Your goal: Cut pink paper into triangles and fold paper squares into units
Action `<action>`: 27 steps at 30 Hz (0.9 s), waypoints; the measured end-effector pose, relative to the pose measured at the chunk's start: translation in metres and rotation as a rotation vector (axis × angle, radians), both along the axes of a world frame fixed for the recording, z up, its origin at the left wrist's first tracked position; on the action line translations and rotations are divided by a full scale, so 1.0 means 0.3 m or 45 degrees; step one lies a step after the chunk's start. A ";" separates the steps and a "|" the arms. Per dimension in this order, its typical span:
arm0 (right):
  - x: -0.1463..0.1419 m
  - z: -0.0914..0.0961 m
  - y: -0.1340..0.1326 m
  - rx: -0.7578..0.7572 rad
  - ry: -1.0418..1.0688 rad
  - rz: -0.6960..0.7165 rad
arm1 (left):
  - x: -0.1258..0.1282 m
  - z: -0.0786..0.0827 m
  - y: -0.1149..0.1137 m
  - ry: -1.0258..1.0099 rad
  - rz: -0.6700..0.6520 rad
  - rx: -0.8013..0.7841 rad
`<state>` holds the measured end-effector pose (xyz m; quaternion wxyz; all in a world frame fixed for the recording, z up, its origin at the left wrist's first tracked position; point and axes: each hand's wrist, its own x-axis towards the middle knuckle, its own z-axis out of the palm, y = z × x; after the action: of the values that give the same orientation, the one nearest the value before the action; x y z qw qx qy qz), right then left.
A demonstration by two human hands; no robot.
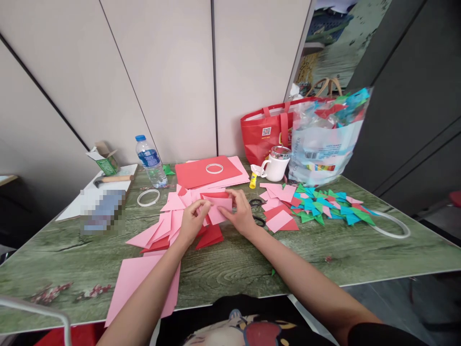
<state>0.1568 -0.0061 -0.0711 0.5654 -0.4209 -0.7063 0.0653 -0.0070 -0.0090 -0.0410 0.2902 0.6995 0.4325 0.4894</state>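
The left hand point(192, 218) and right hand point(242, 216) pinch a pink paper point(220, 210) by its ends, just over the pink sheets point(169, 223) on the worktop point(234, 269). It looks thin, light and bendy, so hold it softly at the edges.

Bright, even light; edges warped; one pixelated patch.

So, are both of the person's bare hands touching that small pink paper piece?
Touching. The head view shows the left hand and the right hand each pinching an edge of the small pink paper piece.
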 end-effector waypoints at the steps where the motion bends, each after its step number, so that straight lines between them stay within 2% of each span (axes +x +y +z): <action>1: -0.002 -0.002 0.001 -0.050 0.045 0.030 | -0.002 -0.002 0.004 -0.002 0.006 -0.008; 5: -0.006 -0.020 0.020 -0.220 0.333 0.134 | -0.013 -0.009 0.017 0.007 0.022 -0.066; 8: 0.007 -0.020 0.037 -0.276 0.415 0.200 | -0.029 -0.004 0.026 -0.040 0.251 -0.056; 11: 0.027 -0.008 0.037 -0.236 0.007 0.406 | -0.050 0.007 0.032 -0.118 0.546 0.061; 14: 0.034 0.001 0.025 -0.210 -0.443 0.602 | -0.064 0.018 0.035 -0.157 0.691 0.124; 16: 0.030 0.003 0.018 -0.235 -0.528 0.646 | -0.065 0.022 0.034 -0.147 0.710 0.137; 19: 0.019 0.004 0.014 -0.277 -0.438 0.664 | -0.056 0.023 0.029 -0.107 0.669 0.162; 23: 0.012 -0.004 0.027 -0.398 -0.056 0.657 | -0.036 0.018 0.020 -0.036 0.542 0.135; 27: 0.010 -0.027 0.049 -0.451 0.328 0.470 | -0.021 0.012 0.012 0.000 0.445 0.110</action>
<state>0.1598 0.0085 -0.0793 0.5469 -0.3657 -0.6708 0.3424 -0.0132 -0.0053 -0.0373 0.1703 0.6255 0.5260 0.5505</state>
